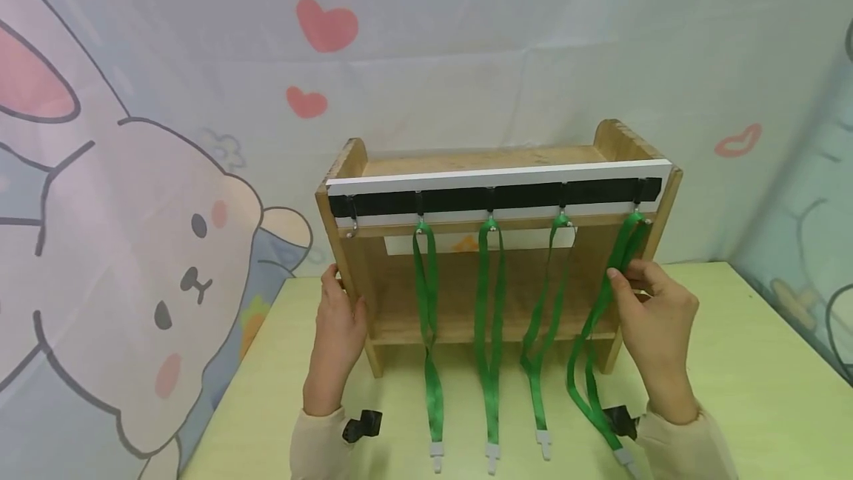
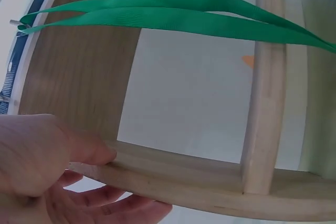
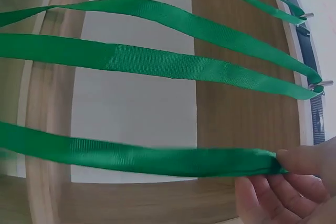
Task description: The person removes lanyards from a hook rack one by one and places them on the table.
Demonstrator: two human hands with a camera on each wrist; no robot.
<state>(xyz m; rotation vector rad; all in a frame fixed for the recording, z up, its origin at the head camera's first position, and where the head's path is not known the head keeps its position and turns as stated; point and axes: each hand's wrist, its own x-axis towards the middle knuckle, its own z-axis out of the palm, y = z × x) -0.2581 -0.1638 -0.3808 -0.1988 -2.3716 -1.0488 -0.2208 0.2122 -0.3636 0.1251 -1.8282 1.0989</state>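
A small wooden rack carries a white-and-black hook strip along its upper front. My left hand grips the rack's left side board, thumb inside and fingers outside. My right hand pinches the rightmost green lanyard between thumb and fingers, just below its hook. This lanyard hangs down to a pale plastic clip. Other green lanyards hang from the hooks to its left, one near the middle. The leftmost hook is bare.
The rack stands on a pale yellow-green table. Behind it hangs a cloth backdrop printed with a cartoon rabbit and hearts. Black straps sit at both sleeves. A white panel shows behind the lanyards in the right wrist view.
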